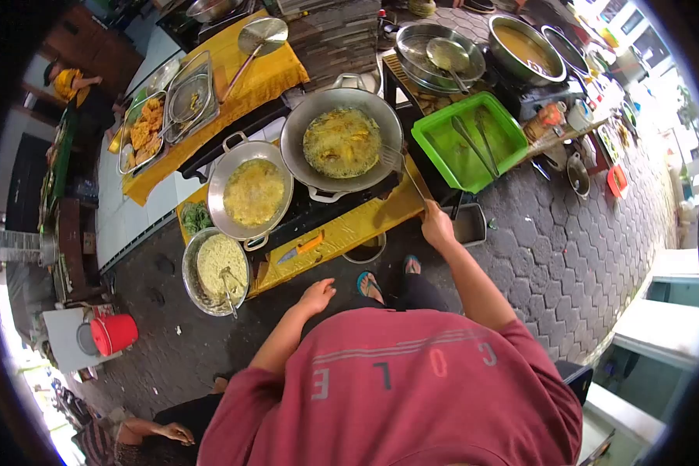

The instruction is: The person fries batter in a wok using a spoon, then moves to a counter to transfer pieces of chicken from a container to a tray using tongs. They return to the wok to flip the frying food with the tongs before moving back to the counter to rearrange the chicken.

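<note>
My right hand (436,222) is closed round the long handle of a slotted spatula (417,180). The spatula's head is at the right rim of a large wok (287,147), where pieces of food (342,141) fry in bubbling oil. My left hand (317,297) hangs in front of my body, holding nothing, its fingers loosely bent and partly apart. To the left of the large wok stands a smaller wok (217,186) with yellow frying food (253,193). A bowl of pale batter mix (219,264) with a spoon (230,291) in it stands nearest my left hand.
A knife (299,248) lies on the yellow-covered edge below the woks. On the right are a green tray (435,140) with tongs and a large pot (520,48). Fried food (144,132) fills a tray at left. Other people are at far left and lower left.
</note>
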`<state>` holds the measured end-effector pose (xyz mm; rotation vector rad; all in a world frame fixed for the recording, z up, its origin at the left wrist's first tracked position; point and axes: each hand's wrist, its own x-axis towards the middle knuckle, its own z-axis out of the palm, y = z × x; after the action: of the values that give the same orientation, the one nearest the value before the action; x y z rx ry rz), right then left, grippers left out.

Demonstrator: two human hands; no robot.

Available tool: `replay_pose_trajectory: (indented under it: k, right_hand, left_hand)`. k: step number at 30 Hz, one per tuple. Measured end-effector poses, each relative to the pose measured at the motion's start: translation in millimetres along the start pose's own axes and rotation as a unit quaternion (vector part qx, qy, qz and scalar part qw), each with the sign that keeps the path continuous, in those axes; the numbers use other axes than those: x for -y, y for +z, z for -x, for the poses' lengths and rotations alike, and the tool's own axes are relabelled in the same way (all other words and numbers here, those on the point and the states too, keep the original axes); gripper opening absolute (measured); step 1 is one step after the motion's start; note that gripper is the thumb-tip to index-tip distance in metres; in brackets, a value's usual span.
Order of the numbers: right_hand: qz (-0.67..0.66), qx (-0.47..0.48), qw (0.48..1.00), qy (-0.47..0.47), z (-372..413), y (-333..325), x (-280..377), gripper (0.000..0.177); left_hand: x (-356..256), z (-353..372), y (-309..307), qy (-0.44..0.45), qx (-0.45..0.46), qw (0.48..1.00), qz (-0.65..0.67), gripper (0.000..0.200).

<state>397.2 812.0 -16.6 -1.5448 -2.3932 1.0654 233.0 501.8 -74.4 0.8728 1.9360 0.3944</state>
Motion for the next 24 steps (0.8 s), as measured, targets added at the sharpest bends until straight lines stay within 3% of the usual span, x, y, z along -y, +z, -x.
replay_pose_trajectory:
  k: [5,9,10,11,13,16,18,24]
  right_hand:
    - [0.147,0.063,0.987,-0.007,-113.4,32.3,12.3,0.037]
    - [0.184,0.136,0.974,0.009,-181.3,63.9,12.2,0.042]
    - [0.182,0.134,0.974,0.018,-185.7,59.7,22.8,0.047]
    - [0.182,0.131,0.974,0.027,-189.2,54.5,32.3,0.057]
    - [0.182,0.143,0.973,0.001,-200.4,53.0,40.1,0.057]
    - [0.204,0.159,0.965,0.035,-222.6,57.7,44.9,0.047]
    - [0.211,0.189,0.959,0.004,-222.6,47.6,56.2,0.037]
    - [0.206,0.252,0.941,-0.093,-270.5,107.3,2.9,0.041]
  left_hand:
    - [53.3,56.3,25.0,-0.115,-0.173,0.974,0.087,0.041]
    - [41.9,132.2,67.7,-0.282,-0.21,0.922,0.161,0.042]
    - [137.9,138.2,151.5,-0.278,-0.193,0.934,0.111,0.038]
    - [133.1,139.4,156.8,-0.287,-0.194,0.931,0.116,0.038]
    - [115.5,138.3,170.6,-0.304,-0.207,0.913,0.177,0.038]
    - [111.9,145.7,166.6,-0.318,-0.227,0.882,0.265,0.038]
    - [103.6,149.2,172.8,-0.325,-0.24,0.855,0.325,0.037]
    - [27.1,124.9,237.8,-0.33,-0.287,0.761,0.479,0.037]
